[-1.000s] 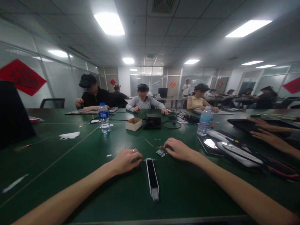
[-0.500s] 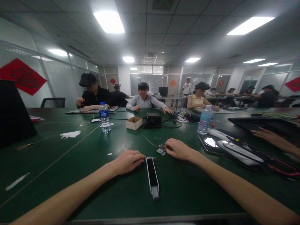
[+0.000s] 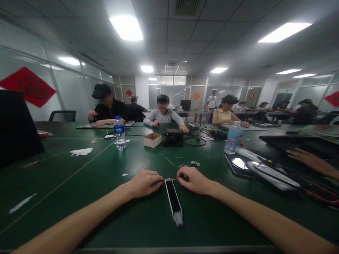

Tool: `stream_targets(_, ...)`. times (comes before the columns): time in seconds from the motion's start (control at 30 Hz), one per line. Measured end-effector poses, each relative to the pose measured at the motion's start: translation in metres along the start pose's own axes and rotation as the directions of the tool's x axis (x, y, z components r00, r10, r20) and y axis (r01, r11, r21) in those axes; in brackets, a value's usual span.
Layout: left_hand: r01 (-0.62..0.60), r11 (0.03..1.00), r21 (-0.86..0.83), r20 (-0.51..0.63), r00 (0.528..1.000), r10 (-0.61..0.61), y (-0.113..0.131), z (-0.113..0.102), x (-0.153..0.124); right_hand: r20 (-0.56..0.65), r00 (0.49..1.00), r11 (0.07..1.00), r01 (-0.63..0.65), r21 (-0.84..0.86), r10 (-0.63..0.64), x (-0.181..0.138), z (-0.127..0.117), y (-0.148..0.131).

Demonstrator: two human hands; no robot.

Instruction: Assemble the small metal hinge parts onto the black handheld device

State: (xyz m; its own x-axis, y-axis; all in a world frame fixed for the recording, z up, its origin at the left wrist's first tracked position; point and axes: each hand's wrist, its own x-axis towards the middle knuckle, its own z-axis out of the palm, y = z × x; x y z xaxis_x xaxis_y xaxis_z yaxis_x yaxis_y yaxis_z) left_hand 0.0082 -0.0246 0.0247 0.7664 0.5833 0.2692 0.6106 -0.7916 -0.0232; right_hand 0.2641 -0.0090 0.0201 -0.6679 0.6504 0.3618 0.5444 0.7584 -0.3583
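A long narrow black strip with white ends lies on the green table in front of me. My left hand rests curled at the strip's far end, fingers touching its left side; a ring shows on one finger. At the right of that same end sits my right hand, fingers pinched together on something too small to make out. Small metal parts lie just beyond it.
Further out stand a cardboard box, a black device with cables and two water bottles. Dismantled devices lie to the right, where another person's hand rests. Several people sit across the table.
My right hand has moved left and toward me, from the small metal parts to the far end of the strip. My left hand has stayed put.
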Motion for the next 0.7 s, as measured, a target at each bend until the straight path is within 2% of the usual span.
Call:
stream_targets(0.23, 0.003, 1.0, 0.007, -0.017, 1.0, -0.003, 0.0007, -0.0012, 0.0002, -0.026, 0.998, 0.997, -0.052, 0.062, 0.053, -0.0004, -0.0004, -0.0003)
stream_targets(0.43, 0.005, 1.0, -0.006, -0.005, 1.0, -0.005, 0.0022, -0.0026, 0.0007, -0.009, 0.996, 0.987, -0.085, 0.135, 0.087, -0.0006, 0.0058, 0.0014)
stream_targets(0.7, 0.028, 0.999, -0.02, 0.027, 0.999, -0.028, 0.0023, -0.0014, 0.0002, 0.026, 0.994, 0.979, -0.105, 0.174, 0.102, -0.0009, 0.0021, -0.0012)
